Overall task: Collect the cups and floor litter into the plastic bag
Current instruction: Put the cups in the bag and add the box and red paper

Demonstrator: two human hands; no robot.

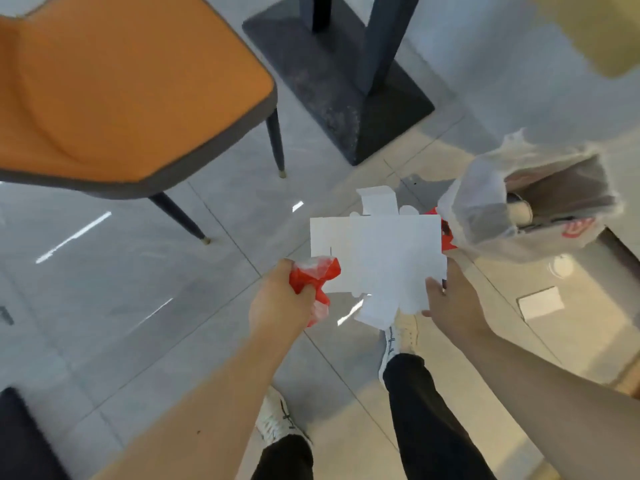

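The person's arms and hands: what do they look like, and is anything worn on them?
Both forearms are bare up to the frame's edge, so no sleeve shows. The left hand and the right hand carry no glove, ring, watch or bracelet that I can see.

Matt white flattened cardboard [384, 251], thin translucent crinkled plastic bag [485, 206] beyond the right hand [453, 299], glossy red plastic wrapper [311, 275] in the left hand [280, 303], glossy grey floor tiles [138, 271], smooth orange upholstered chair seat [121, 88]

Café or canteen dining area: orange padded chair with dark tapered legs [131, 95], dark pedestal table base [332, 81], glossy grey floor tiles [114, 299].
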